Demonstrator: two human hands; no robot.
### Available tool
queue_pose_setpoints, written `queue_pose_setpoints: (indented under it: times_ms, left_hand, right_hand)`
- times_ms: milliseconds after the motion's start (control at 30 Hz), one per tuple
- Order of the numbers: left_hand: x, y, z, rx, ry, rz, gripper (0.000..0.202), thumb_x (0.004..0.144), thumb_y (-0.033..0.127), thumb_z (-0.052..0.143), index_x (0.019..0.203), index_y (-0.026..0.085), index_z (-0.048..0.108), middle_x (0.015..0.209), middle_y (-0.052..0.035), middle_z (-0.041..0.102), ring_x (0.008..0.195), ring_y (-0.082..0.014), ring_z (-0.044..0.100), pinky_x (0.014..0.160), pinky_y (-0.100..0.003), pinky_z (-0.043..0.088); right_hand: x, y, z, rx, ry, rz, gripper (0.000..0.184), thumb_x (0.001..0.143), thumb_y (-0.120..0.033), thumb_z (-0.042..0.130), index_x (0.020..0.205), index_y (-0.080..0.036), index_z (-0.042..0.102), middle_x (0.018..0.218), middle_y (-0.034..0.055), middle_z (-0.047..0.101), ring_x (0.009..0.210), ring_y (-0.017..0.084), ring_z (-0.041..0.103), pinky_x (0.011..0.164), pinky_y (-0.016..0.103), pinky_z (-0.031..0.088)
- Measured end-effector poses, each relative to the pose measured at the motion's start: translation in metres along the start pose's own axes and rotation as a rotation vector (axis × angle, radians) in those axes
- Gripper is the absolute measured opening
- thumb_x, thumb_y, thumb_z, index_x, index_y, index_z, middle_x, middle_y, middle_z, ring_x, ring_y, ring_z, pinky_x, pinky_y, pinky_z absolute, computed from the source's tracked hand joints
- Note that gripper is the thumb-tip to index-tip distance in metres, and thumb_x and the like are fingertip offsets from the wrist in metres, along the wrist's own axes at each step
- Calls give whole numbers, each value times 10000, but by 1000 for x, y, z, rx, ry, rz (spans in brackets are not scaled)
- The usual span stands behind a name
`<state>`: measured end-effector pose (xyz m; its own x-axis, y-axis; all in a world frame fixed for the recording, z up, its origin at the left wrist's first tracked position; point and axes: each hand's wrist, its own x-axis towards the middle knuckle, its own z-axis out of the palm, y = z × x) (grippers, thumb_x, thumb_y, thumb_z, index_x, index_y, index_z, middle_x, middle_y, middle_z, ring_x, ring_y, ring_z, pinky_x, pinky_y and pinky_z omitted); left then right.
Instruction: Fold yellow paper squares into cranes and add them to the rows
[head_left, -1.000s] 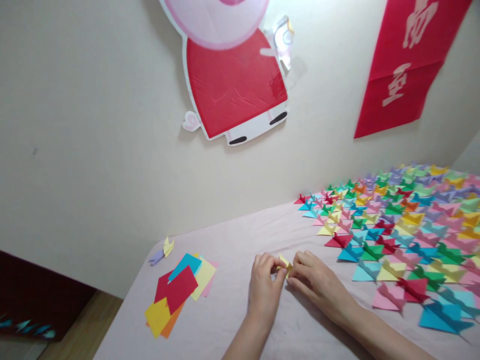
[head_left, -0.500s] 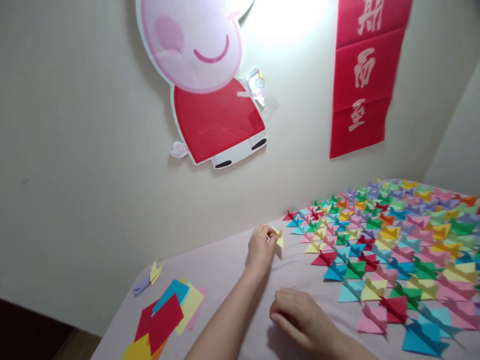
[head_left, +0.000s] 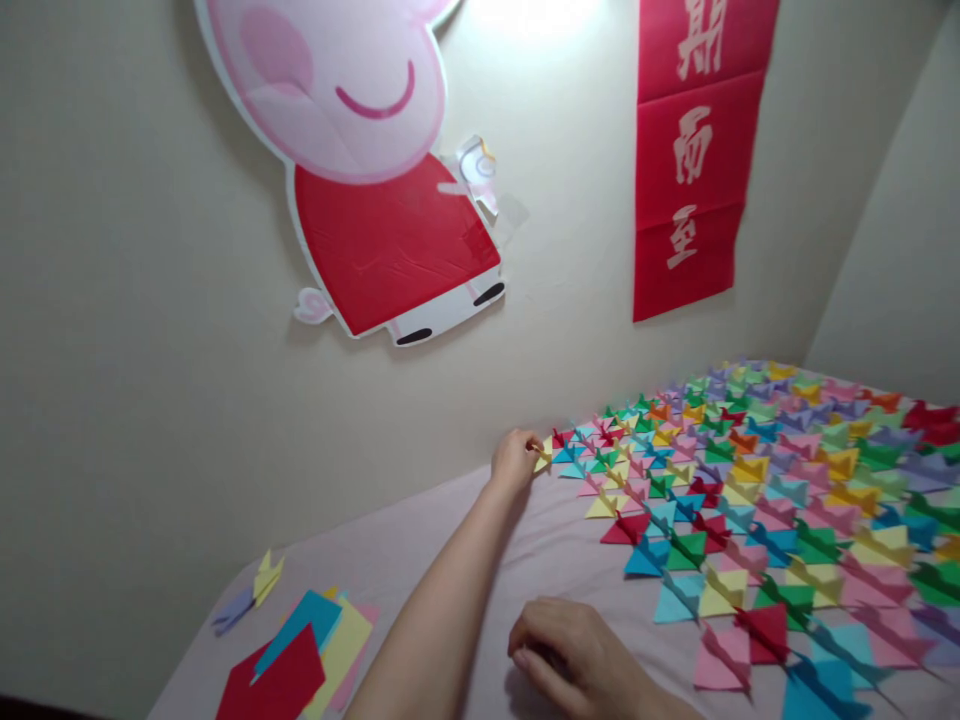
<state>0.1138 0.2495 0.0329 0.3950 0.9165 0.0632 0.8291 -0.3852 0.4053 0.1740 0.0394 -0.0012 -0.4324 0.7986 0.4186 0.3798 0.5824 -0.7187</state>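
Observation:
My left hand [head_left: 516, 458] reaches far out by the wall, its fingers closed on a pale yellow folded paper crane [head_left: 545, 457]. That crane is at the bedsheet, beside the red crane [head_left: 562, 441] at the far left end of the rows; the fingers hide part of it. Nearer to me, my right hand [head_left: 576, 652] is loosely curled low over the sheet, with nothing visible in it. To its right stand many paper cranes in slanting rows, among them a pink one [head_left: 724, 658], a red one [head_left: 765, 632] and a blue one [head_left: 821, 685].
On the left lie loose paper squares, a red one [head_left: 274, 680] on top, near a yellow folded crane [head_left: 268, 577] and a purple folded piece [head_left: 234, 610]. A pink cartoon cutout [head_left: 397, 260] and a red banner [head_left: 686, 270] hang on the wall.
My left hand has carried the yellow crane farther out toward the wall, up against the end of the rows. My right hand keeps its curled pose. The view has shifted right.

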Motion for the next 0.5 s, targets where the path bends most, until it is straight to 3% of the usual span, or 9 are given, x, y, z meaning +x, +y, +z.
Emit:
queue_pose_setpoints:
  times_ms: [500]
  left_hand:
    - [13, 13, 11, 200, 31, -13, 315, 964, 355, 597, 1236, 197, 585, 1264, -95, 589, 1054, -229, 619, 886, -431, 545]
  right_hand:
    - [0, 5, 5, -27, -38, 50, 201, 852, -210, 457, 799, -199, 651, 751, 49, 717, 692, 164, 652, 654, 232, 452]
